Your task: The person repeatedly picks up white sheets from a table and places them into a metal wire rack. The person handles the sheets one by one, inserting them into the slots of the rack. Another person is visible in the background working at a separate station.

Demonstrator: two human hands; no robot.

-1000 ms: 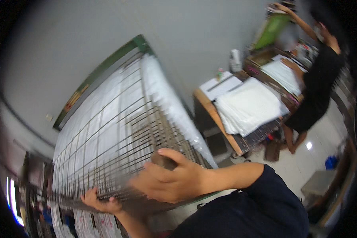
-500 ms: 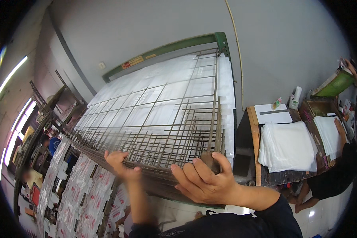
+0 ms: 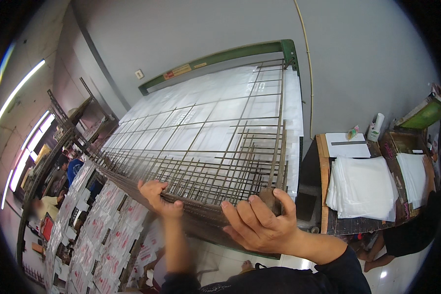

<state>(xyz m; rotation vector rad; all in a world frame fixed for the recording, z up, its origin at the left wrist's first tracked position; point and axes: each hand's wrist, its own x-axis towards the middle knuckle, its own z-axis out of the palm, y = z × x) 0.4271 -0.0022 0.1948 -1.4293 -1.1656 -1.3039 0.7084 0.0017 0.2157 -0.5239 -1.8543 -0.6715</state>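
A green-framed drying rack (image 3: 291, 55) with hinged wire shelves fills the middle, and sheets of translucent white plastic (image 3: 201, 98) lie under and between its wires. Many wire shelves (image 3: 215, 183) are stacked closely at the front. My left hand (image 3: 160, 200) is closed round the front edge of the wire shelf, its thumb showing on the near side. At the front right corner my right hand (image 3: 262, 223) wraps its fingers over the same edge, next to a rusty corner piece. The fingertips' undersides are hidden.
To the right, a dark table (image 3: 357, 224) bears a stack of white plastic bags (image 3: 362, 188), a ruler on a white sheet and a white bottle. Another person's arm (image 3: 428, 179) rests on sheets there. Racks of printed plastic bags (image 3: 90, 230) stand at left, with people beyond.
The whole view has swung slightly left, so the scene sits further right. Both hands keep their hold on the wire shelf's edge, with little visible movement against it.
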